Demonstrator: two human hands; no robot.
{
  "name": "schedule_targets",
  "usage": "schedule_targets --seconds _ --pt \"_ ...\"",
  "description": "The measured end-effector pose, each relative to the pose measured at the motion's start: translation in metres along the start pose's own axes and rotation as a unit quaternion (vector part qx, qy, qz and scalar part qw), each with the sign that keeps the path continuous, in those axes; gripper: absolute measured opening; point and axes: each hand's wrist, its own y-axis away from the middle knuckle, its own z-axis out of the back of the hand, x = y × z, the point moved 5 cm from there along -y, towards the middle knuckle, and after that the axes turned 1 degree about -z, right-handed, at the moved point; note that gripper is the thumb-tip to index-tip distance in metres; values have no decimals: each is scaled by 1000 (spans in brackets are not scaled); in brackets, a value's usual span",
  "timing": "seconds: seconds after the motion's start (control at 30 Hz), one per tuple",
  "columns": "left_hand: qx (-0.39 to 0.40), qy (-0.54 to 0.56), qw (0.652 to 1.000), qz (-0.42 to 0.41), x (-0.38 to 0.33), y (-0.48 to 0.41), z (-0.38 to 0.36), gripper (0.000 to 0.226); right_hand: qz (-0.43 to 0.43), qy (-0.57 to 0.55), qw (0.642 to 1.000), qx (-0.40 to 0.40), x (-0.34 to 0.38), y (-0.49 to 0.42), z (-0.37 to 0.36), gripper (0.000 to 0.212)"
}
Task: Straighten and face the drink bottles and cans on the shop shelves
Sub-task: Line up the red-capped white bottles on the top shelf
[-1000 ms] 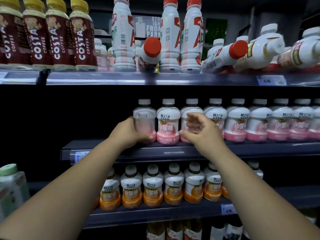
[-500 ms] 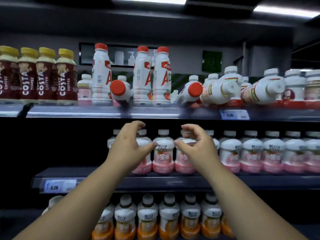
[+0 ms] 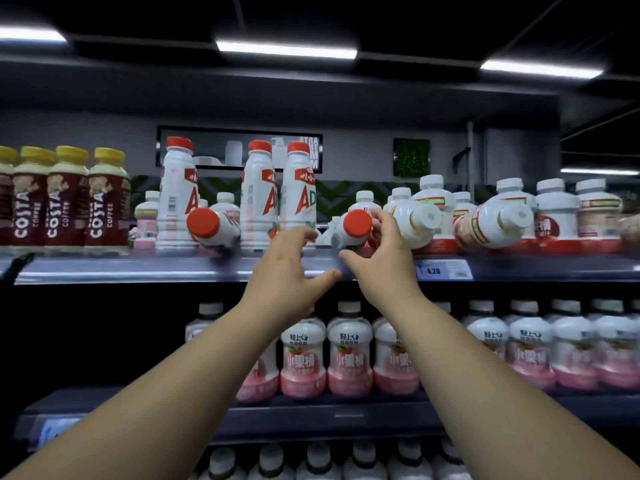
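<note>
Arms raised; left hand [image 3: 287, 261] spread, loose, holding nothing, at 9 o'clock of right hand [image 3: 379, 261]. Right hand curls fingers and thumb round tipped red-cap bottle [image 3: 353, 230] at front of top shelf [image 3: 138, 271], cap toward camera. Second fallen bottle [image 3: 207, 226] at its 9 o'clock, tipped white-cap bottles [image 3: 491, 220] at 3 o'clock, pink bottles [image 3: 349, 355] upright at 6 o'clock. Costa bottles [image 3: 104, 199] upright, far 9 o'clock.

Single head view, facing shelves [image 3: 207, 270] straight on, close, arm's reach.

Dim shop, ceiling striplights [image 3: 285, 50], motion blur.
</note>
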Motion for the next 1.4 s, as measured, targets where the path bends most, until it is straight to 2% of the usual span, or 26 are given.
schedule_targets --seconds 0.1,0.17,0.23,0.43,0.57,0.63,0.7,0.83,0.93,1.03,1.17,1.3,1.4 --pt "-9 11 1000 -3 3 -16 6 60 -3 69 998 8 -4 -17 -11 75" --pt "-14 13 1000 -7 6 -24 10 60 15 89 996 0 -4 -27 -15 67" --pt "-18 17 1000 -13 9 -32 15 61 31 85 996 -7 1 -36 -19 56" --pt "-45 -3 998 -32 12 -62 22 62 16 7 998 -53 28 -88 -22 41" --pt "-65 -22 997 -29 16 -76 21 65 -74 9 997 -5 20 -110 -27 47" --pt "-79 -50 995 -25 21 -78 18 68 -109 48 992 47 10 -110 -33 61" --pt "-88 -95 991 -33 25 -77 14 70 -113 96 986 78 3 -106 -39 66" --pt "-71 -191 978 -33 33 -78 4 76 -62 142 988 9 2 -101 -41 70" --pt "-73 -214 974 -10 39 -80 3 79 -69 112 991 21 -3 -99 -45 69" --pt "-74 -197 978 14 43 -80 3 82 -79 125 987 69 -14 -92 -50 75" --pt "-81 -172 981 30 47 -78 3 90 -45 183 982 27 -15 -84 -46 72" --pt "-86 -144 985 28 51 -74 2 88 -42 197 979 31 -16 -82 -45 82" --pt "-93 -132 986 26 53 -75 3 83 -27 205 978 -11 -16 -78 -42 68"
